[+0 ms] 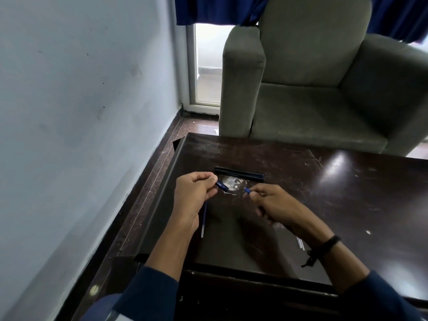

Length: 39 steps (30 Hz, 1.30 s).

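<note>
My left hand (194,195) pinches a short dark blue pen cap (222,186) between thumb and forefinger, its open end pointing right. A thin blue refill (204,218) runs down from under that hand to the table; whether the hand holds it is hidden. My right hand (275,205) grips a pen, of which only the blue tip (247,190) shows, pointing left at the cap. A small gap separates tip and cap. Both hands hover over the dark wooden table (335,200).
Several black pens (239,173) lie side by side just beyond my hands. Thin white refills (301,243) lie by my right wrist. A grey armchair (324,89) stands behind the table, a pale wall (81,112) on the left.
</note>
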Each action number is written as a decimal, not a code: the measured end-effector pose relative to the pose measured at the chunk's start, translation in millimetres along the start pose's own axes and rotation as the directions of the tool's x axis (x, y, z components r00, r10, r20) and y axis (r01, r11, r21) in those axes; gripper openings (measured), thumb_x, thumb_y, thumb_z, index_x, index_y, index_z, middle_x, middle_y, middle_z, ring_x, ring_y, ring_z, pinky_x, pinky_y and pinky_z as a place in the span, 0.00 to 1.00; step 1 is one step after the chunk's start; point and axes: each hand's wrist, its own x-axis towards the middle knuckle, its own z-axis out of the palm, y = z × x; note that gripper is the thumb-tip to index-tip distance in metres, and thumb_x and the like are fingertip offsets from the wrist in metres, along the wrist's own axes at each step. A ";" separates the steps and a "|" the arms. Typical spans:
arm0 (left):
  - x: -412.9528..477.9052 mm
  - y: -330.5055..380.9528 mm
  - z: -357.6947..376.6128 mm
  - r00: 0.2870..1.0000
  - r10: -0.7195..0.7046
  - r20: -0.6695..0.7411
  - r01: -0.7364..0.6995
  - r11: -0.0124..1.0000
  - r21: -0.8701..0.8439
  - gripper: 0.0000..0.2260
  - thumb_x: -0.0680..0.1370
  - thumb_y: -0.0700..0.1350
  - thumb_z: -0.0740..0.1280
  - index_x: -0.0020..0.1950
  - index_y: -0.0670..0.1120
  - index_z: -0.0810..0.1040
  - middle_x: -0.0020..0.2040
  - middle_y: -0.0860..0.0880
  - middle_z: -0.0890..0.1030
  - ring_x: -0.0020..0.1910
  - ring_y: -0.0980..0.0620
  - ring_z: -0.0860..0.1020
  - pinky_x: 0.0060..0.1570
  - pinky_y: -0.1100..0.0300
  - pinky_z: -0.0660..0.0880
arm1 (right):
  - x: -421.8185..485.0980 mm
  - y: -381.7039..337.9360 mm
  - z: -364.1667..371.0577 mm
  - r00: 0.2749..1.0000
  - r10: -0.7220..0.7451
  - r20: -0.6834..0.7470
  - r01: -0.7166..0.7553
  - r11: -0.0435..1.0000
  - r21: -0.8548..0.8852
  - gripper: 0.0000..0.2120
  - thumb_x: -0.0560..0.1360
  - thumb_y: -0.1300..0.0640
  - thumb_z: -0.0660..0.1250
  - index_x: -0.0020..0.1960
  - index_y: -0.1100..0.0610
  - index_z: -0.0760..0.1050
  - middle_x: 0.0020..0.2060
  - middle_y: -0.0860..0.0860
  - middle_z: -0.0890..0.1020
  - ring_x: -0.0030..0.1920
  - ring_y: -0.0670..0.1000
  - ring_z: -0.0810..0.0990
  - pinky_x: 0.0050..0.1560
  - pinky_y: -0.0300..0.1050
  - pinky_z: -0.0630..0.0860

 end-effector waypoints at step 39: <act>-20.5 -1.8 19.8 0.993 -0.010 0.119 0.045 0.953 -0.299 0.04 0.80 0.37 0.69 0.48 0.41 0.83 0.45 0.43 0.87 0.48 0.50 0.86 0.48 0.60 0.82 | -0.6 -3.6 24.2 0.967 -0.149 -0.207 0.209 0.930 0.303 0.04 0.78 0.64 0.72 0.47 0.57 0.83 0.34 0.51 0.85 0.34 0.46 0.82 0.39 0.41 0.79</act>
